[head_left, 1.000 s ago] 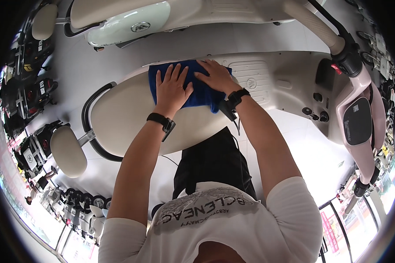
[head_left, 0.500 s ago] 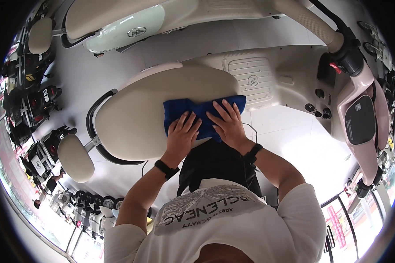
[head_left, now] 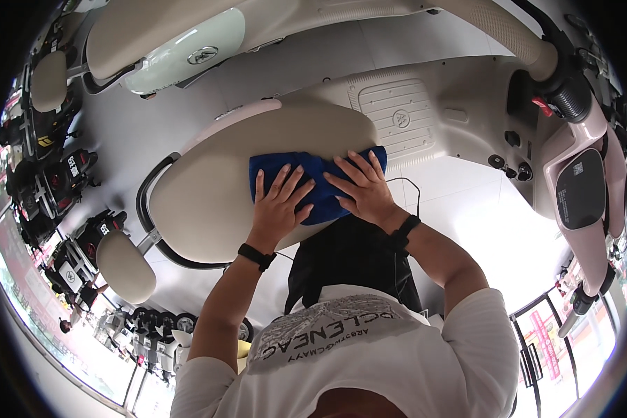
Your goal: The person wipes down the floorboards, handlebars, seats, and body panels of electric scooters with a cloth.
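A dark blue cloth (head_left: 317, 168) lies spread over the near side of a scooter's beige seat (head_left: 202, 181), close to its front end. My left hand (head_left: 277, 203) rests flat on the left part of the cloth, fingers apart. On the right part of the cloth lies my right hand (head_left: 366, 194), its fingers also stretched and spread. Both palms face down, and neither hand grips the cloth. The scooter's ribbed footboard (head_left: 397, 115) is to the right of the seat.
The pink handlebar console (head_left: 582, 188) stands at the right. A beige padded backrest (head_left: 124, 266) sticks out behind the seat. Across the grey floor (head_left: 285, 66) is another scooter with a pale green side panel (head_left: 195, 56). More scooters (head_left: 70, 171) line the left.
My left hand has shifted slightly left, its fingers spreading wider, and the cloth's left edge has moved left with it. My right hand stays near the same spot. The view has tilted slightly.
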`<action>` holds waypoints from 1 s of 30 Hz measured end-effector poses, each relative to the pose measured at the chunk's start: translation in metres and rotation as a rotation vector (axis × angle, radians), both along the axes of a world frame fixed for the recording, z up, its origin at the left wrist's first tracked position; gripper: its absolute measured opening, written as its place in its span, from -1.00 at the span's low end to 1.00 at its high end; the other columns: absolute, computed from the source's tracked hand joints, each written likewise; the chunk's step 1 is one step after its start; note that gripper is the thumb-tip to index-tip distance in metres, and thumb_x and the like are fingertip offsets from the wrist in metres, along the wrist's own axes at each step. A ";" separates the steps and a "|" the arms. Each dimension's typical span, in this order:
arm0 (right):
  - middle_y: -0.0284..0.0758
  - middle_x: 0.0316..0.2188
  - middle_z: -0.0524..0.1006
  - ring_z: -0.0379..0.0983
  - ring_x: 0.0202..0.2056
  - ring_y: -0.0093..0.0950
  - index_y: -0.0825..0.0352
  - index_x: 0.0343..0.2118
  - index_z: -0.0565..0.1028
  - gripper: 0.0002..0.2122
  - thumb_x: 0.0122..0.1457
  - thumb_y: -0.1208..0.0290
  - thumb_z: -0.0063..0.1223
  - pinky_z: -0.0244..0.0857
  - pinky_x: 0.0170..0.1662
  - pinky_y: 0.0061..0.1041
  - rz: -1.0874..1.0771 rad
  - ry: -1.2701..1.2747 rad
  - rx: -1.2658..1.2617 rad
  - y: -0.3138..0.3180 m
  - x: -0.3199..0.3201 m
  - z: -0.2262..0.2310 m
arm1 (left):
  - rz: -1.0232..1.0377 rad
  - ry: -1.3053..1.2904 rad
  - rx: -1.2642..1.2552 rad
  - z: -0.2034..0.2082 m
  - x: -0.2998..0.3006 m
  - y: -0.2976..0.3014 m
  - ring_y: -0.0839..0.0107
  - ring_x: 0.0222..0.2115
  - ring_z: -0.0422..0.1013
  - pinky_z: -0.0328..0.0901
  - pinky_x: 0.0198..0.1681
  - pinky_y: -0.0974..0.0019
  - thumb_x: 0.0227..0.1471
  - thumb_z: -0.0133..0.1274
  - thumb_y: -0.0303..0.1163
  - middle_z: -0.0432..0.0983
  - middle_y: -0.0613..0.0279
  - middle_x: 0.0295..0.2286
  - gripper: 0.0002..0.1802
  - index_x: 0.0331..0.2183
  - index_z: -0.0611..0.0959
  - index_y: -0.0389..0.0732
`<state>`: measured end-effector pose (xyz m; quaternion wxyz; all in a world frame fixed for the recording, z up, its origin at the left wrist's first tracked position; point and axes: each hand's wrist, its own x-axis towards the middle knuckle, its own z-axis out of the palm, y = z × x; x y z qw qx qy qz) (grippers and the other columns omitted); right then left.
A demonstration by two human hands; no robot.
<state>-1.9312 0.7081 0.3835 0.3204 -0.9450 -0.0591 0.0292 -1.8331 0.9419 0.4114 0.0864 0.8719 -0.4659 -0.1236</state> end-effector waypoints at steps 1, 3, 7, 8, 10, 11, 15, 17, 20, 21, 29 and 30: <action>-0.49 0.30 0.11 -0.10 0.36 -0.37 -0.19 0.16 0.38 -0.37 -0.06 0.21 0.30 -0.22 0.38 -0.04 -0.001 0.001 0.001 -0.001 0.002 0.000 | 0.009 0.001 -0.001 0.000 0.000 -0.002 0.26 0.27 0.05 -0.22 0.29 -0.26 0.08 0.04 0.03 0.19 0.31 0.21 -0.52 0.03 0.56 0.15; -0.46 0.29 0.13 -0.05 0.34 -0.34 -0.17 0.15 0.40 -0.37 -0.08 0.23 0.31 -0.17 0.37 -0.03 -0.050 -0.010 0.022 -0.004 0.012 0.002 | 0.038 -0.012 -0.015 0.000 0.006 -0.008 0.26 0.27 0.06 -0.22 0.29 -0.26 0.09 0.02 0.01 0.19 0.30 0.22 -0.50 0.06 0.53 0.14; -0.30 0.22 0.29 0.15 0.26 -0.20 -0.01 0.13 0.44 -0.51 0.08 0.15 0.12 -0.06 0.33 -0.09 -0.261 0.063 0.051 -0.006 0.066 0.000 | 0.198 -0.032 0.023 0.004 0.031 -0.038 0.22 0.25 0.09 -0.18 0.29 -0.25 0.09 0.00 -0.06 0.18 0.28 0.23 -0.42 0.15 0.44 0.09; -0.26 0.20 0.32 0.19 0.23 -0.18 0.01 0.17 0.39 -0.51 0.14 0.11 0.02 -0.01 0.31 -0.15 -0.250 0.116 0.012 -0.008 0.080 -0.006 | 0.224 -0.020 0.039 0.005 0.037 -0.046 0.21 0.24 0.11 -0.16 0.29 -0.22 0.10 -0.01 -0.09 0.20 0.26 0.22 -0.40 0.18 0.40 0.07; -0.25 0.17 0.35 0.23 0.20 -0.20 0.02 0.18 0.38 -0.50 0.14 0.10 0.01 0.00 0.30 -0.17 -0.233 0.168 0.033 -0.012 0.100 -0.022 | 0.238 -0.031 0.050 -0.001 0.048 -0.053 0.21 0.24 0.11 -0.15 0.29 -0.20 0.10 -0.02 -0.08 0.21 0.26 0.21 -0.41 0.17 0.41 0.07; -0.25 0.14 0.38 0.26 0.18 -0.22 0.02 0.18 0.37 -0.48 0.13 0.08 0.00 0.01 0.29 -0.18 -0.219 0.226 0.051 -0.014 0.108 -0.029 | 0.249 -0.035 0.061 -0.003 0.053 -0.056 0.22 0.24 0.12 -0.15 0.30 -0.19 0.11 -0.03 -0.08 0.23 0.25 0.21 -0.42 0.17 0.41 0.06; -0.23 0.21 0.33 0.18 0.26 -0.22 0.01 0.24 0.31 -0.49 0.23 0.03 -0.10 -0.01 0.31 -0.19 -0.143 0.362 0.150 -0.034 0.131 -0.069 | 0.307 -0.021 0.163 -0.020 0.078 -0.074 0.23 0.25 0.11 -0.10 0.29 -0.21 0.16 -0.11 -0.03 0.27 0.26 0.19 -0.45 0.16 0.44 0.08; -0.24 0.26 0.25 0.10 0.29 -0.20 -0.01 0.27 0.25 -0.47 0.25 0.01 -0.13 -0.01 0.31 -0.12 -0.096 0.396 0.185 -0.037 0.142 -0.070 | 0.363 -0.017 0.200 -0.024 0.093 -0.082 0.24 0.25 0.11 -0.10 0.28 -0.24 0.17 -0.13 -0.03 0.29 0.27 0.18 -0.47 0.15 0.45 0.10; -0.25 0.30 0.18 0.05 0.31 -0.15 -0.03 0.31 0.16 -0.46 0.28 0.02 -0.15 -0.05 0.30 -0.01 -0.122 0.586 -0.101 -0.020 0.147 -0.048 | 0.414 -0.003 0.216 -0.026 0.096 -0.075 0.26 0.19 0.21 0.00 0.24 -0.20 0.18 -0.12 -0.13 0.37 0.25 0.12 -0.55 0.07 0.53 0.04; -0.25 0.30 0.18 0.05 0.31 -0.15 -0.03 0.31 0.16 -0.46 0.28 0.02 -0.15 -0.05 0.30 -0.01 -0.120 0.585 -0.107 -0.024 0.139 -0.051 | 0.418 -0.002 0.211 -0.027 0.091 -0.074 0.26 0.19 0.21 0.00 0.24 -0.20 0.18 -0.12 -0.13 0.37 0.25 0.12 -0.55 0.07 0.53 0.04; -0.29 0.30 0.17 0.03 0.30 -0.19 -0.03 0.24 0.29 -0.57 0.30 0.22 -0.13 -0.16 0.33 -0.07 -0.077 0.177 -0.020 0.008 0.080 0.000 | 0.305 -0.092 -0.027 0.020 0.035 -0.019 0.29 0.11 0.28 0.16 0.11 0.06 0.18 -0.04 -0.25 0.41 0.32 0.08 -0.63 0.02 0.56 0.00; -0.33 0.32 0.13 0.01 0.31 -0.21 -0.04 0.24 0.29 -0.56 0.29 0.23 -0.10 -0.17 0.33 -0.06 -0.073 0.136 -0.053 0.019 0.074 0.009 | 0.308 -0.084 -0.014 0.023 0.025 -0.007 0.30 0.12 0.26 0.15 0.11 0.06 0.18 -0.02 -0.24 0.36 0.33 0.11 -0.61 0.04 0.55 0.01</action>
